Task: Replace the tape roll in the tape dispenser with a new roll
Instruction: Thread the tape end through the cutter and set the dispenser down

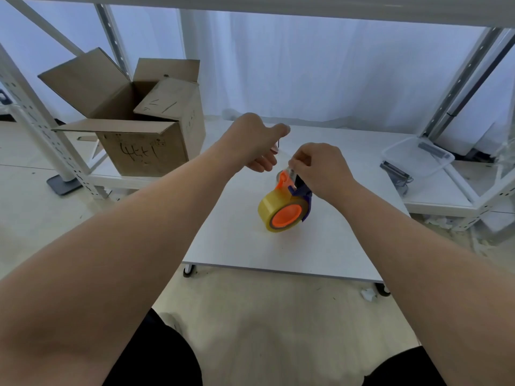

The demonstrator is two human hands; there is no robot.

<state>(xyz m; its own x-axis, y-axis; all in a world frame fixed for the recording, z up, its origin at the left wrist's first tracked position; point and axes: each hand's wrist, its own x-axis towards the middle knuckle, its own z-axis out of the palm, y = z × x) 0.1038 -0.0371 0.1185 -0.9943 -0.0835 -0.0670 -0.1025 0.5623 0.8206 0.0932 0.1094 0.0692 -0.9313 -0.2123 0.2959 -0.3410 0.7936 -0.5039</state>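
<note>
A tape dispenser (299, 190) with a purple frame and orange parts lies on a low white table (237, 246). A yellowish tape roll (269, 208) sits on its orange hub. My right hand (320, 168) grips the dispenser's upper end, fingers pinched at the orange flap and blade area. My left hand (256, 140) hovers just left of and beyond the dispenser. Its thumb points right and its fingers curl loosely; something small and dark shows at its fingertips, but I cannot tell whether it holds it.
An open cardboard box (133, 126) stands on a low shelf at the left. A clear plastic bin (418, 157) rests on the shelf at the right. White metal rack posts frame both sides. My knees are at the bottom edge.
</note>
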